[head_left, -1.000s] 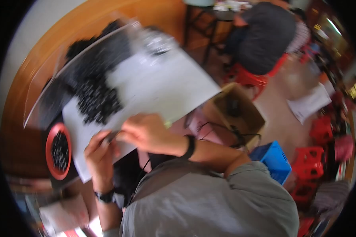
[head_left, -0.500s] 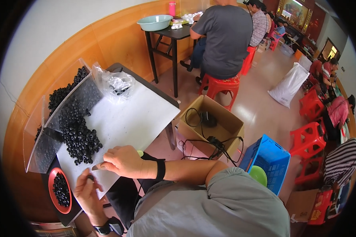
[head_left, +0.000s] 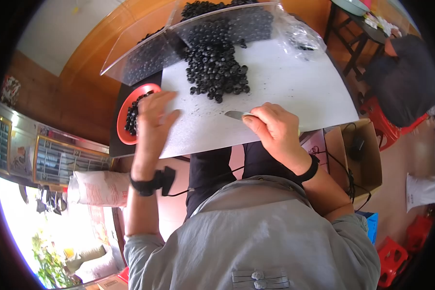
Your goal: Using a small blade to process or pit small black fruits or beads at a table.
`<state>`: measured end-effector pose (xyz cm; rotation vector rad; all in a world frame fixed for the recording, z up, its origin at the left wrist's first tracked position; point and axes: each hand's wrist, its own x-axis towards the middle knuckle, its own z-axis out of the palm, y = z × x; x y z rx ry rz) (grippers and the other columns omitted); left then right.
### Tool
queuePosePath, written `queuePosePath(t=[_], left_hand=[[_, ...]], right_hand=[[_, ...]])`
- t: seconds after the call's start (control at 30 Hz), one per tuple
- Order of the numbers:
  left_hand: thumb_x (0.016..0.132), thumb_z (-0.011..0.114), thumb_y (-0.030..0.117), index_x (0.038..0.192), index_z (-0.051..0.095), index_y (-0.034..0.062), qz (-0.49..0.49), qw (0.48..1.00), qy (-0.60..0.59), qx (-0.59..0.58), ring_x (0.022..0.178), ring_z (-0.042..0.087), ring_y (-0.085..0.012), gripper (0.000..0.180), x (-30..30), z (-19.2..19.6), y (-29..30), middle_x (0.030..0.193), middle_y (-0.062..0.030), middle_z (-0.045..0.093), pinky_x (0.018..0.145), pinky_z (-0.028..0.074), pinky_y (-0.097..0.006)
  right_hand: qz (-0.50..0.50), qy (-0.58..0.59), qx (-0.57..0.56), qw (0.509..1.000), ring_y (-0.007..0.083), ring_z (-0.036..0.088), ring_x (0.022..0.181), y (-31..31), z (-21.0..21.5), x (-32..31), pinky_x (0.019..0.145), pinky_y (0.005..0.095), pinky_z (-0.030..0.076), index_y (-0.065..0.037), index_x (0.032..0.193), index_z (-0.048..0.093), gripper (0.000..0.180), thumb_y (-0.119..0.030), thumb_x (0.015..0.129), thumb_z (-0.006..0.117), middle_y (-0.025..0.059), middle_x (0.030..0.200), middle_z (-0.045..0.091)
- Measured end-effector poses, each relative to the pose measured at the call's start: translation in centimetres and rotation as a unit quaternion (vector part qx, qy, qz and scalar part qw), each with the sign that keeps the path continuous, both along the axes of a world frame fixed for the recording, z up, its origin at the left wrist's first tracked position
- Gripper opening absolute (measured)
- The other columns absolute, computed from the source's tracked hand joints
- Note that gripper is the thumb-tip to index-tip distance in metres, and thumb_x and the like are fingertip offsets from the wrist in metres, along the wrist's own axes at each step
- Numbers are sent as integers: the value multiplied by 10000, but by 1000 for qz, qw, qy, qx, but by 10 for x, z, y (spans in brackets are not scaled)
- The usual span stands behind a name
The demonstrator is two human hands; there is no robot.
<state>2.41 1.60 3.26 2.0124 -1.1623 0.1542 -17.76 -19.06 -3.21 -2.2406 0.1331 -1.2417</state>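
Note:
My right hand (head_left: 275,125) is closed round a small knife (head_left: 234,115), its short blade pointing left over the white table top (head_left: 295,82). My left hand (head_left: 154,116), slightly blurred, is at the right edge of an orange-red oval bowl (head_left: 121,121). Its thumb stands apart from the fingers, and I see nothing held in it. Small black parts (head_left: 142,104), some ring-like, lie in the bowl, partly hidden by that hand. A heap of small black ring-shaped parts (head_left: 217,72) spreads across the table beyond the knife, with dark crumbs in front of it.
A clear plastic barrier (head_left: 150,60) stands along the table's far side, with more black parts behind it. A clear plastic bag (head_left: 299,36) lies at the far right corner. Right of the table are a cardboard box (head_left: 372,159) with cables and a seated person (head_left: 403,79).
The view has swung left, toward the table. My left hand, earlier near the knife with a small black part at its fingers, is now beside the bowl, fingers apart. My right hand keeps the knife.

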Motion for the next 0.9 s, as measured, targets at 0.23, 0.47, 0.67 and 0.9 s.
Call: queuePosePath(t=[0.23, 0.47, 0.67, 0.9], left_hand=[[840, 866, 286, 1450, 604, 74, -48, 985, -127, 108, 1286, 515, -396, 697, 6, -20, -72, 1448, -227, 585, 1063, 466, -476], [867, 812, 115, 1439, 628, 141, -114, 978, -132, 116, 1332, 515, -413, 601, -17, -29, -65, 1519, -230, 527, 1079, 495, -465], [823, 761, -43, 1272, 739, 104, -160, 978, -110, 73, 1317, 547, -352, 473, -21, -35, -42, 1446, -162, 597, 1074, 504, -432], [772, 808, -18, 1168, 769, 99, -119, 989, -78, 30, 1178, 595, -338, 415, -23, -28, -16, 1290, -135, 664, 953, 546, -418]], right_hand=[[-7, 4, -4, 1000, 252, 626, 683, 5, -1, 1, 573, 386, 484, -67, 894, 663, 152, -146, 901, 792, 47, 768, 638], [-9, 5, -19, 1000, 247, 614, 669, 2, -1, 1, 562, 378, 480, -65, 917, 662, 156, -150, 909, 792, 46, 767, 631], [-2, 0, -15, 1000, 246, 612, 672, 1, -2, 0, 566, 379, 482, -62, 921, 663, 158, -148, 908, 795, 46, 771, 635], [-8, 8, -25, 1000, 247, 613, 673, 2, -1, -1, 570, 380, 482, -57, 920, 665, 153, -130, 899, 798, 48, 769, 634]])
